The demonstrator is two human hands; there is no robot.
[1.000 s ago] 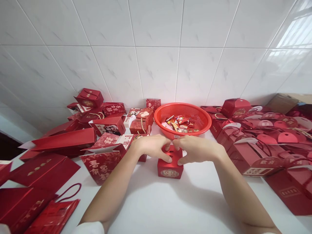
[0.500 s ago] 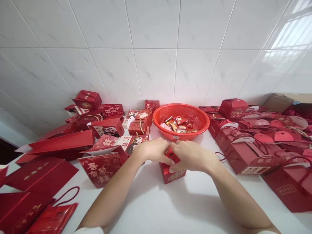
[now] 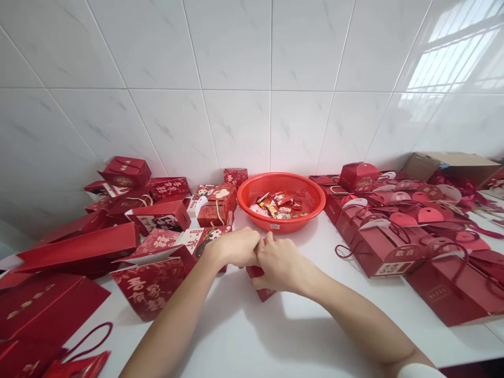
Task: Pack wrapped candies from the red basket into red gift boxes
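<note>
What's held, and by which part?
The box, by its top and near side, in the right hand; whether the left hand grips it is hidden.

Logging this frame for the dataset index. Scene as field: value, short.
left hand: at the small red box, fingertips hidden
right hand: over the same box, thumb on its side
box top: hidden by the hands
basket: red, perforated, beyond the hands, holding wrapped packets
left side: red boxes, some open
right side: red boxes with cord handles, closely packed
surface: white table
background: tiled wall
</note>
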